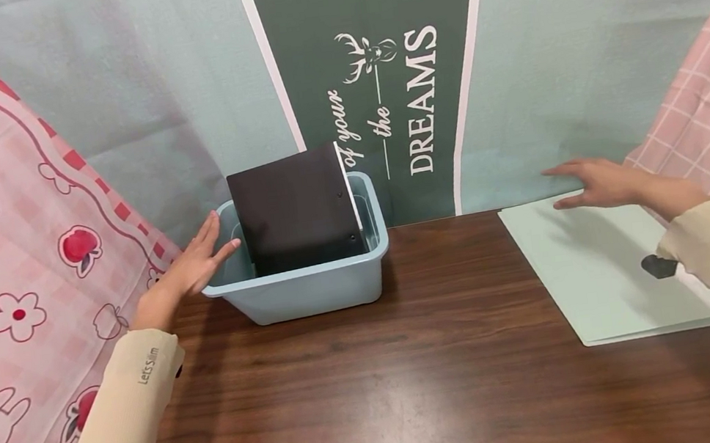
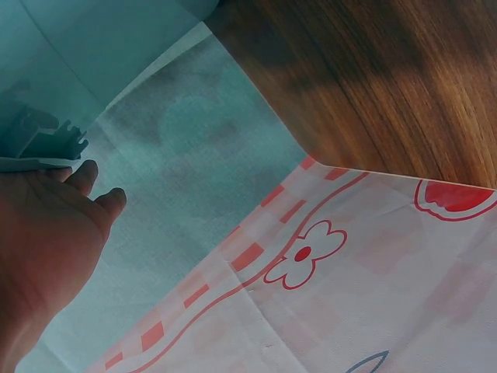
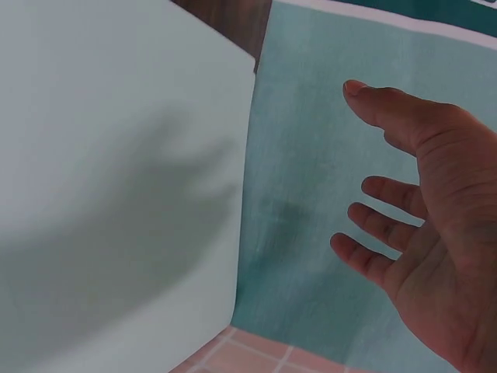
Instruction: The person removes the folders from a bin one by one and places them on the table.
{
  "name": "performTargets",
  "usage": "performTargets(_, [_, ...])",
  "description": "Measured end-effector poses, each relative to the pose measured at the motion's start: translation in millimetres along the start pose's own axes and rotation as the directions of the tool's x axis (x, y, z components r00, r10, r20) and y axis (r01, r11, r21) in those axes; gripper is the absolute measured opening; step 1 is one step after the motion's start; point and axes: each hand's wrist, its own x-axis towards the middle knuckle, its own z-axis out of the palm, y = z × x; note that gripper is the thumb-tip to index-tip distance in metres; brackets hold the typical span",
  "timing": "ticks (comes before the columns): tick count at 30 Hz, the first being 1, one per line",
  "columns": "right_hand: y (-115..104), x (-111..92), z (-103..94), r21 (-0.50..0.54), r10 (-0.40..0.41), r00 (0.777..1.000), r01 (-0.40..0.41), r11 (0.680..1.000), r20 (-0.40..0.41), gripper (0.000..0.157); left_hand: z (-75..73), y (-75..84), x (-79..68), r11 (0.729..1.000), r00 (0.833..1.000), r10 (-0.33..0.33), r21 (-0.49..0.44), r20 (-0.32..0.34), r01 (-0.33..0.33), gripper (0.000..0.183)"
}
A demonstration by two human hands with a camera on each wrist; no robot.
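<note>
So the left hand point(image 1: 190, 265) was up at the left end of a light blue, rectangular plastic bin point(image 1: 311, 293), fingers stretched out and the thumb held well away from them. In the head view the thumb tip showed over the inside of the bin, while the other fingers lay along its far left corner. The left wrist view had the fingertips right up against the rim, partly hidden, so I honestly couldn't tell how firmly they touched it. A flat black folder with a white edge and two small studs point(image 1: 297, 214) leaned at a tilt in the bin, sticking up above the rim just right of that thumb, and none of the fingers were wrapped round it. Way over on the other side, the right hand point(image 1: 609, 181) hung above the far edge of a pale mint-green, flat rectangular folder point(image 1: 602, 280), fingers spread and loosely bent, thumb apart, nothing pinched. Its shadow fell across the folder, and in the right wrist view the fingers were out past the edge, over the grey-teal cloth backdrop point(image 1: 544, 80). Bin and mint folder sat well apart on the dark brown wood-grain counter point(image 1: 403, 393).
</note>
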Motion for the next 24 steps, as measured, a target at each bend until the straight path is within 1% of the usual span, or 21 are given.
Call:
performTargets(4, [-10.1, 4.0, -3.0, 0.012, 0.001, 1.0, -0.001, 1.0, 0.006, 0.072, -0.1, 0.9, -0.4, 1.0, 1.0, -0.001, 0.001, -0.003, 0.001, 0.092])
performTargets(9, [-20.5, 9.4, -5.1, 0.022, -0.019, 1.0, 0.019, 1.0, 0.003, 0.07, 0.4, -0.2, 0.1, 1.0, 1.0, -0.004, 0.008, 0.004, 0.004, 0.092])
performTargets(16, [-30.9, 15.8, -7.7, 0.048, -0.035, 0.999, 0.035, 0.998, 0.003, 0.07, 1.2, -0.3, -0.2, 1.0, 1.0, 0.0, 0.0, 0.001, 0.0, 0.091])
performTargets(24, [-41.2, 19.7, -7.8, 0.061, -0.053, 0.998, 0.054, 0.997, -0.019, 0.07, 1.1, 1.5, -1.5, 1.0, 1.0, 0.001, -0.008, 0.001, -0.001, 0.091])
